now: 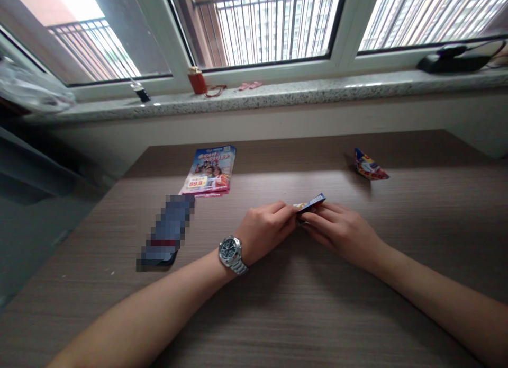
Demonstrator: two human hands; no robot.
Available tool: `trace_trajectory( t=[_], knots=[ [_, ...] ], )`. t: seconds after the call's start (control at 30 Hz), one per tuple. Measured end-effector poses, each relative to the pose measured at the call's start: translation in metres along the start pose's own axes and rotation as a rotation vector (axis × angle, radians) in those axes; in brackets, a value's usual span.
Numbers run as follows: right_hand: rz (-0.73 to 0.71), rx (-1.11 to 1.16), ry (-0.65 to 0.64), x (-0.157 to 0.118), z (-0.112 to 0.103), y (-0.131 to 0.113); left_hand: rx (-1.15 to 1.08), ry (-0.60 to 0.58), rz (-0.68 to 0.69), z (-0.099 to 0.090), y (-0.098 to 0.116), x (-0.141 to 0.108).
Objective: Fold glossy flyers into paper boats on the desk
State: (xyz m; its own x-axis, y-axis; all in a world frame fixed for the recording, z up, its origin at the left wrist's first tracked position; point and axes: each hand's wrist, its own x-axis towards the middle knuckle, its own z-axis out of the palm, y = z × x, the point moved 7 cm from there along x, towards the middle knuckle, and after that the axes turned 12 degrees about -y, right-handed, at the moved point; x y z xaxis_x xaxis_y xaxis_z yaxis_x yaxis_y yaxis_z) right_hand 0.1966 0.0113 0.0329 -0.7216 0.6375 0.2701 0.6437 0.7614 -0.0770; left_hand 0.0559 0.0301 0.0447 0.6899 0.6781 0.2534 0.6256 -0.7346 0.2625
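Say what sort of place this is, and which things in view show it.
Probably an indoor room, perhaps in a home or dormitory, though an office is possible: a wood-grain table stands near a wide window, and a balcony-like railing shows outside.

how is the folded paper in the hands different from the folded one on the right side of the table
The held paper is between the left hand and right hand, while the far paper rests on the table untouched. Fingers cover much of the held paper; the far paper's pointed shape shows plainly. Both are folded, with colourful print that includes blue.
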Motion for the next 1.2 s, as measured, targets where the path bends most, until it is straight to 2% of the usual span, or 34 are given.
trace_trajectory(
  t=[0.2,0.43,0.63,0.87,0.93,1.03,1.2],
  knots=[
    [0.010,-0.054,-0.029,0.000,0.000,0.003,-0.034,0.021,-0.092,-0.003,-0.009,0.002],
    [-0.027,-0.039,-0.033,-0.001,-0.004,0.006,-0.202,0.030,-0.143,-0.004,-0.019,0.002],
    [-0.041,-0.049,-0.045,0.000,-0.001,0.005,-0.337,-0.004,-0.156,-0.001,-0.016,-0.001],
    [-0.072,-0.035,-0.051,0.000,-0.001,0.003,-0.394,0.011,-0.170,0.004,-0.013,-0.003],
    [-0.092,-0.034,-0.047,-0.001,-0.002,0.002,-0.328,-0.003,-0.105,0.003,-0.009,-0.003],
    [-0.137,-0.037,-0.051,-0.003,-0.004,-0.001,-0.208,-0.127,0.069,0.006,0.003,-0.004],
    [-0.171,-0.017,-0.057,-0.006,-0.004,0.000,-0.142,-0.167,0.075,0.006,-0.003,-0.007]
  ],
)
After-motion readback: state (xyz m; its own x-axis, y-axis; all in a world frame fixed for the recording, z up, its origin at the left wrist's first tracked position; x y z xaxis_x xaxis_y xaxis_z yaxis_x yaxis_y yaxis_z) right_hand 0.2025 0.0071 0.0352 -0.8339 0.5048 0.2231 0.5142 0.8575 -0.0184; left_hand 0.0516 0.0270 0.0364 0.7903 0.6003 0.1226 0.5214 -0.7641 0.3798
